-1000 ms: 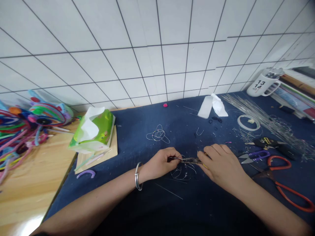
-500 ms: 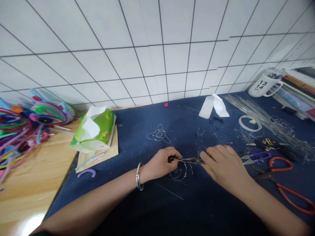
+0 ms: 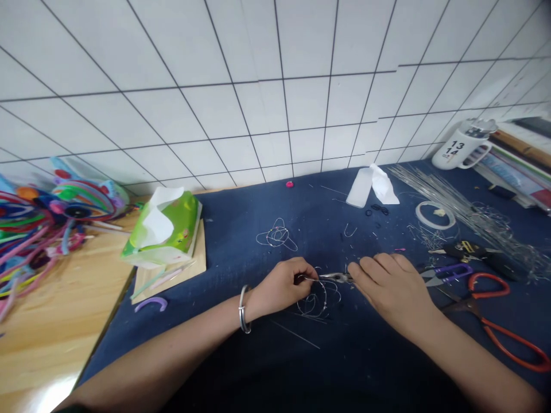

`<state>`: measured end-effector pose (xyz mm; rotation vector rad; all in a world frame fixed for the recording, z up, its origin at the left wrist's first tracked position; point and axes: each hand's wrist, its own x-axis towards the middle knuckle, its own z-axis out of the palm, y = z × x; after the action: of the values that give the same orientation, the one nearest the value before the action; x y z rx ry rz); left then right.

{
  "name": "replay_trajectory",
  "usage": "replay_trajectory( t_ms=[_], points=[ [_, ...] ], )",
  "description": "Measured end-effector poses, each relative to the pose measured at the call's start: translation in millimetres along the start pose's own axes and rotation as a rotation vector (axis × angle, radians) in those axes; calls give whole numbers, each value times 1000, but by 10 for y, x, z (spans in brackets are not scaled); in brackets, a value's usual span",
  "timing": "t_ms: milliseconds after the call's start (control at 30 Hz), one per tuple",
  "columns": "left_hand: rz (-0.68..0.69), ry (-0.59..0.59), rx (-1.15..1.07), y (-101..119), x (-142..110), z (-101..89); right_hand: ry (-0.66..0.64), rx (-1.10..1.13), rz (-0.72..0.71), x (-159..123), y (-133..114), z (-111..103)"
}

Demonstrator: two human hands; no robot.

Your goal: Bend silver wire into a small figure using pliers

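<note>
My left hand [image 3: 289, 284], with a silver bangle on its wrist, pinches a thin silver wire piece bent into loops [image 3: 313, 304]. The loops hang just below and right of the fingers, over the blue cloth. My right hand [image 3: 386, 289] is closed round the handles of a pair of pliers [image 3: 338, 277]. The jaws of the pliers point left and meet the wire close to my left fingertips. My right fingers hide most of the handles. Another looped wire piece [image 3: 278, 234] lies on the cloth beyond my left hand. Straight wires [image 3: 297, 334] lie nearer to me.
Purple-handled scissors [image 3: 451, 274] and red-handled shears [image 3: 510, 335] lie to the right. Behind them are a wire roll [image 3: 419, 217], a wire bundle [image 3: 456, 201] and a white mug [image 3: 456, 148]. A green tissue pack [image 3: 178, 221] and colourful pipe cleaners [image 3: 38, 229] are at left.
The pliers have turned a little in my right hand, and their yellow handle no longer shows. A loose wire loop beside the jaws has shifted right. My left hand stays in place.
</note>
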<state>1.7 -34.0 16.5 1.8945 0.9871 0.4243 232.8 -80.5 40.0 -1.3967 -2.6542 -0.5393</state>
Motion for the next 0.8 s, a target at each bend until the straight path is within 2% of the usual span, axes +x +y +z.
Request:
replay_trajectory(
  t_ms=[200, 400, 633, 800],
  points=[
    [-49, -2, -46, 0, 9, -1, -38, 0, -9, 27, -40, 14],
    [-149, -73, -126, -48, 12, 7, -71, 71, 13, 46, -56, 12],
    [-135, -108, -119, -37, 21, 14, -89, 35, -2, 29, -75, 52],
    [-60, -91, -46, -14, 21, 4, -87, 8, -15, 37, -98, 58]
  ],
)
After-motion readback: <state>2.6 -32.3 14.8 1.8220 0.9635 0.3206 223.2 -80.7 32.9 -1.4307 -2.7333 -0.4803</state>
